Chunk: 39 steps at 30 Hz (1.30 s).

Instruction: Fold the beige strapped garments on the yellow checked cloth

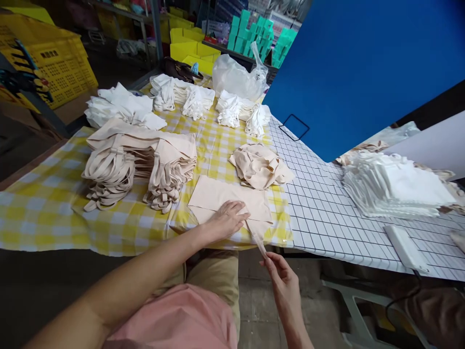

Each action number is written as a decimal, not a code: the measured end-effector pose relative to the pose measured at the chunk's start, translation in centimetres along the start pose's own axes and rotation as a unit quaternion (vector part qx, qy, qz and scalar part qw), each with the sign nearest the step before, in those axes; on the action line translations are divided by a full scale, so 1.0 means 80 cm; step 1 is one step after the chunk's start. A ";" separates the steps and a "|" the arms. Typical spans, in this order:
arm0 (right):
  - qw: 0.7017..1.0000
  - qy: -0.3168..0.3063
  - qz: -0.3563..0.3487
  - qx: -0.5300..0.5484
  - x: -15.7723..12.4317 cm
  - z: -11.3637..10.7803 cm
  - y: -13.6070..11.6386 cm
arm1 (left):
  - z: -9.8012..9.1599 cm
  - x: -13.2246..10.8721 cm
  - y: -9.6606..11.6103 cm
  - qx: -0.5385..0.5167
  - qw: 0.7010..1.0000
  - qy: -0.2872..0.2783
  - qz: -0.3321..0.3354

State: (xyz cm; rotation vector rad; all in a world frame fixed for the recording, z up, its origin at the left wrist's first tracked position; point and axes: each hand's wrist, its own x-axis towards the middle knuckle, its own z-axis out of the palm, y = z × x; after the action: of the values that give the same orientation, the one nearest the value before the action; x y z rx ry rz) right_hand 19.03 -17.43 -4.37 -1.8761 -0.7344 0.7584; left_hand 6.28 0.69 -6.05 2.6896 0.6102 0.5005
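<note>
While our right hand (285,281) pinches the beige strap (258,240) between closed thumb and fingers just off the near edge of the bench (39,223), our left hand (227,220) lies flat on the beige cloth piece (214,191), fingers nearly straight, gripping nothing. If we tug harder than that palm presses, the piece could skid or its fold twist. Just beyond sits a crumpled beige pile (257,165), close enough that a shifting edge might tangle.

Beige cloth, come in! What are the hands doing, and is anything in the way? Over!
Left hand resting on beige cloth. Right hand pinching its narrow strap. Crumpled beige pile just beyond, seemingly not blocking.
</note>
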 end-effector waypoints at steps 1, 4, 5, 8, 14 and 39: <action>1.000 0.008 0.001 0.007 0.000 0.001 0.007 | -0.003 0.000 0.000 -0.004 1.000 -0.010 -0.002; 0.997 0.050 0.014 0.052 -0.001 0.004 0.032 | -0.020 -0.008 -0.007 -0.035 0.999 -0.039 -0.004; 0.995 0.073 0.023 0.065 -0.002 0.006 0.041 | -0.027 -0.015 -0.012 -0.046 0.998 -0.037 -0.013; 0.993 0.068 0.072 0.063 -0.009 0.020 0.062 | -0.049 -0.048 -0.034 -0.057 0.996 0.015 -0.071; 0.980 -0.196 -0.001 0.015 -0.018 0.126 0.036 | -0.070 -0.115 -0.049 -0.031 0.990 0.082 -0.114; 0.961 -0.269 -0.011 0.058 -0.025 0.005 -0.136 | -0.037 -0.133 -0.033 0.029 0.996 0.050 -0.070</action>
State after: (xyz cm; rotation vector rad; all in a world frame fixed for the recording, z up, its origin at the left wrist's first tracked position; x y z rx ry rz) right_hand 15.69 -14.70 5.80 -1.5605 -1.0189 1.2922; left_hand -4.83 -1.29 -7.22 2.6626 0.8476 0.5898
